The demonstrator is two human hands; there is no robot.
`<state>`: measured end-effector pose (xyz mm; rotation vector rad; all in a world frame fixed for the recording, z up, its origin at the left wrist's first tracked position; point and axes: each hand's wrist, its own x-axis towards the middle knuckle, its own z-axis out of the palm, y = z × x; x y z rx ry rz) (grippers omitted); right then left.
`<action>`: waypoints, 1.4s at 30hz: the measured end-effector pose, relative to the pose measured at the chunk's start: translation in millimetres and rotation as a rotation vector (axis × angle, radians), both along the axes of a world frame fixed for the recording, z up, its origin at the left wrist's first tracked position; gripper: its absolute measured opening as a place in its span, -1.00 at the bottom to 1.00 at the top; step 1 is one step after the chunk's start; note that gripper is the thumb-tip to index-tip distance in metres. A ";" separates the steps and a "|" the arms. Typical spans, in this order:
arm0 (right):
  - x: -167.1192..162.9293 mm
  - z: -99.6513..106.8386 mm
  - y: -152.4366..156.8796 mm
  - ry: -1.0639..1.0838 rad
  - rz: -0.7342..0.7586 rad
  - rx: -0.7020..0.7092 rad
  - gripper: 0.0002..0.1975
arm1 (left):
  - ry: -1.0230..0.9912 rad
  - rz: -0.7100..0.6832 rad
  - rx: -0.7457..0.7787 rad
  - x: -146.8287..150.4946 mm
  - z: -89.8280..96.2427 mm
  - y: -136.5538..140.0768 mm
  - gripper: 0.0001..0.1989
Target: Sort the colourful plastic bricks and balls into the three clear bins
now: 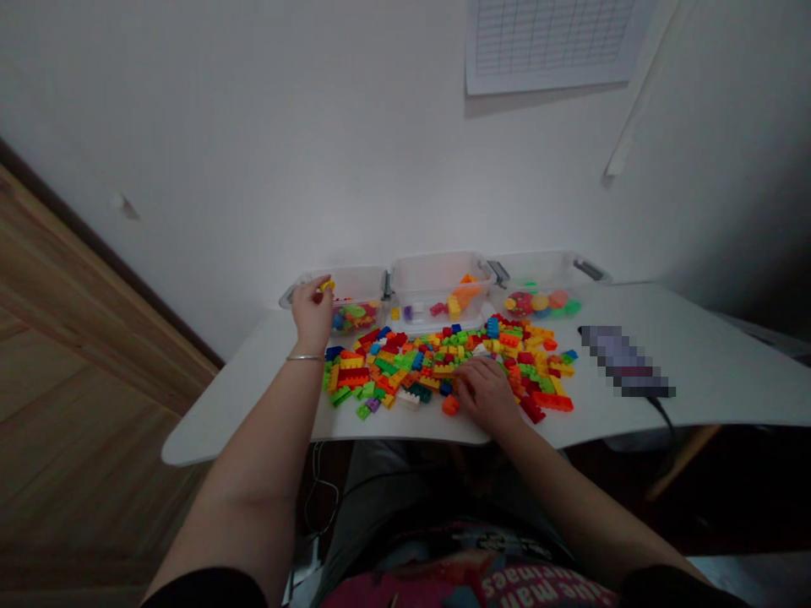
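Observation:
Over the left clear plastic box (pixel 364 285), my left hand (pixel 312 312) pinches a small yellow toy brick (pixel 328 286) between thumb and fingers. That box holds red, green, blue and yellow pieces. A wide pile of colourful toy bricks (pixel 386 366) covers the middle of the white table. My right hand (pixel 489 393) rests at the near side of this pile with its fingers curled down among the bricks; what they grip, if anything, is hidden. An orange brick (pixel 450 405) lies just beside its thumb, and a long yellow brick (pixel 444 371) is close to the fingertips.
Against the wall, the middle clear box (pixel 437 268) has orange, yellow, pink and purple pieces in it. The right clear box (pixel 538 274) contains round coloured pieces. A blurred-out phone-like device (pixel 624 359) with a cable lies right on the white table (pixel 715 371).

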<state>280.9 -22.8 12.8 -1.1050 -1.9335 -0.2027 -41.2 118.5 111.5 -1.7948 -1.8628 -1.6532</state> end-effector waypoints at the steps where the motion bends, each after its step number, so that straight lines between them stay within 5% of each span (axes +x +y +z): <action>1: 0.2 -0.1 0.1 0.000 0.004 0.002 -0.82 | 0.043 -0.017 -0.008 2.0 3.4 1.9 -0.66; 12: -0.1 0.4 0.3 -0.002 0.012 0.005 -0.83 | 0.599 -0.009 -0.315 25.6 2.4 -3.1 -0.61; 17: -0.1 0.0 0.2 -0.003 0.001 -0.010 -0.84 | 0.673 0.052 -0.418 28.0 2.7 -1.5 -0.56; 23: 0.5 -2.4 1.2 -0.021 0.006 0.001 -0.86 | 0.526 -0.168 -0.315 19.6 8.0 -1.3 -0.62; 29: -0.5 -2.7 1.5 -0.010 0.004 0.015 -0.85 | 0.645 -0.135 -0.153 31.5 11.1 -31.4 -0.69; 35: -0.9 -1.3 0.1 -0.011 0.008 0.022 -0.85 | 0.956 -0.161 -0.410 49.7 -2.7 -58.2 -0.76; 42: -0.7 -3.5 0.7 -0.011 -0.003 0.041 -0.85 | 1.017 -0.144 -0.590 47.7 -25.5 -68.2 -0.75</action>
